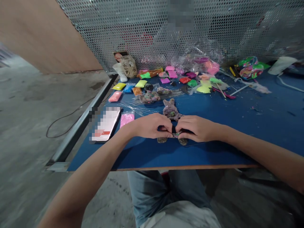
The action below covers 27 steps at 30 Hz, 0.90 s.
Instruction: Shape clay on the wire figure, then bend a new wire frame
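Observation:
Close to the front of the blue table, my left hand point(156, 126) and my right hand point(193, 128) meet with fingertips almost touching. Both are closed in a pinch on a small piece of mottled modelling clay point(175, 135). Below the fingers show two rounded greyish-brown lumps point(182, 141), partly covered by my hands. Just beyond my fingertips lies a mottled grey-purple clay figure point(170, 109) with two ear-like points and a green spot. Whether the lumps join the figure is hidden by my hands.
A phone-like slab with a pale screen point(106, 125) and a pink clay packet point(127, 119) lie left. Thin wires point(135, 109) and a mottled clay lump point(149, 97) sit behind. Coloured packets point(141, 83) line the back, before a perforated metal panel point(142, 31).

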Motion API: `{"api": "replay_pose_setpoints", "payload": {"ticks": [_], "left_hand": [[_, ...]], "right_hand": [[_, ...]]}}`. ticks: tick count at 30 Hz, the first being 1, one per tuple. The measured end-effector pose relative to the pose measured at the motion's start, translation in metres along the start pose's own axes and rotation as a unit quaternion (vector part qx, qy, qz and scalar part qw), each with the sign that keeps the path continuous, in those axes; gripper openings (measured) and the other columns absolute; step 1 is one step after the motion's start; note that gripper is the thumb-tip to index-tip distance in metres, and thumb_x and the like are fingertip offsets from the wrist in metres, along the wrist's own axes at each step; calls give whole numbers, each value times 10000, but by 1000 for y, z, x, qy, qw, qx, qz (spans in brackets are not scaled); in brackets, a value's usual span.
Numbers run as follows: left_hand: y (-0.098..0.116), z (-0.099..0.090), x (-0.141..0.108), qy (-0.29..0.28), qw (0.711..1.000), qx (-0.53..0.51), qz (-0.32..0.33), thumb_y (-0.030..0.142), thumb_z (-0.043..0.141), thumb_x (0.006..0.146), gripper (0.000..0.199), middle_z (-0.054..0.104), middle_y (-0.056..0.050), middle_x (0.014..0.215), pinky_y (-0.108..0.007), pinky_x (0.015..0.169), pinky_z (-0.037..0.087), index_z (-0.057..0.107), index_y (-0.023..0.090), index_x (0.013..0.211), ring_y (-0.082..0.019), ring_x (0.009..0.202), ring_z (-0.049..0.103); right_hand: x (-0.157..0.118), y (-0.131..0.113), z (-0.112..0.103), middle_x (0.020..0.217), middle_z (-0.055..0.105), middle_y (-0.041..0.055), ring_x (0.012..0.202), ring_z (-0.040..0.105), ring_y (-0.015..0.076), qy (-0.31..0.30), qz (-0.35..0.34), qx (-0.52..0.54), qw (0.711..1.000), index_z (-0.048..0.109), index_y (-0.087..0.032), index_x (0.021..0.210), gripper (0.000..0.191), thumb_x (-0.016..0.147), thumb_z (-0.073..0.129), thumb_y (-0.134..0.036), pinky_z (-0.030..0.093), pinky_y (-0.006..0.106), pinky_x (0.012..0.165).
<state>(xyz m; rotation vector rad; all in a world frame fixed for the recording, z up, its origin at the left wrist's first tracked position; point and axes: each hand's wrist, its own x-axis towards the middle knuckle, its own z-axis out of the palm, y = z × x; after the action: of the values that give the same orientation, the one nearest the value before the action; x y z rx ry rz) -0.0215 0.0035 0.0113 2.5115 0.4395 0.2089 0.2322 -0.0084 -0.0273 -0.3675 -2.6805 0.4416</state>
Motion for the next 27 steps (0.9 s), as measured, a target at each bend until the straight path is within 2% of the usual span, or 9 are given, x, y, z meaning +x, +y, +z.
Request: {"api": "replay_pose_setpoints", "payload": {"ticks": [3, 7, 12, 16, 19, 22, 27], "left_hand": [[-3, 0, -1, 19, 1000, -18, -10, 326, 684, 920, 156, 647, -29, 768, -249, 688, 417, 770, 196, 915, -125, 710, 572], [-1, -3, -4, 22, 998, -50, -19, 299, 630, 959, 186, 715, -59, 874, -248, 738, 449, 792, 210, 983, -135, 793, 634], [1, -5, -4, 41, 997, -51, -48, 332, 659, 940, 185, 706, -56, 860, -248, 714, 450, 804, 221, 969, -136, 768, 629], [-3, -3, -2, 42, 995, -38, -77, 362, 706, 903, 179, 688, -51, 896, -233, 700, 444, 806, 217, 931, -123, 762, 611], [-6, -2, -2, 41, 995, -40, -87, 362, 747, 865, 172, 687, -46, 897, -223, 687, 442, 798, 206, 916, -118, 760, 607], [-7, -3, -3, 42, 992, -63, -99, 375, 757, 852, 201, 683, -45, 898, -223, 705, 459, 772, 179, 898, -121, 775, 615], [-8, -6, -4, 33, 990, -93, -101, 396, 683, 911, 238, 684, -53, 917, -244, 752, 471, 763, 172, 906, -130, 799, 624]], "right_hand": [[-1, -2, 0, 967, 669, 92, 897, 607, 205, 5, 6, -2, 1000, 627, -161, 1040, 214, 1015, 548, -358, 459, 330, 842], [-1, -6, 0, 972, 686, 91, 896, 626, 205, 31, 17, -15, 999, 637, -166, 1036, 201, 1005, 562, -350, 472, 341, 840], [-1, -6, -2, 1013, 718, 90, 985, 642, 231, 75, 21, -29, 997, 648, -184, 1042, 178, 984, 596, -344, 463, 388, 918], [0, -4, 0, 945, 732, 82, 893, 659, 210, 60, 30, -24, 997, 642, -174, 1048, 166, 1018, 542, -303, 481, 351, 843], [0, -4, 4, 914, 735, 75, 869, 666, 207, 65, 13, -50, 997, 644, -171, 1041, 160, 1025, 532, -285, 472, 358, 829], [1, -5, 6, 966, 736, 82, 930, 663, 215, 85, -2, -68, 994, 638, -171, 1101, 175, 1025, 536, -291, 470, 378, 862], [1, -6, 7, 1091, 729, 93, 1046, 634, 231, 87, -18, -54, 995, 638, -186, 1137, 181, 1025, 532, -280, 467, 402, 947]]}}
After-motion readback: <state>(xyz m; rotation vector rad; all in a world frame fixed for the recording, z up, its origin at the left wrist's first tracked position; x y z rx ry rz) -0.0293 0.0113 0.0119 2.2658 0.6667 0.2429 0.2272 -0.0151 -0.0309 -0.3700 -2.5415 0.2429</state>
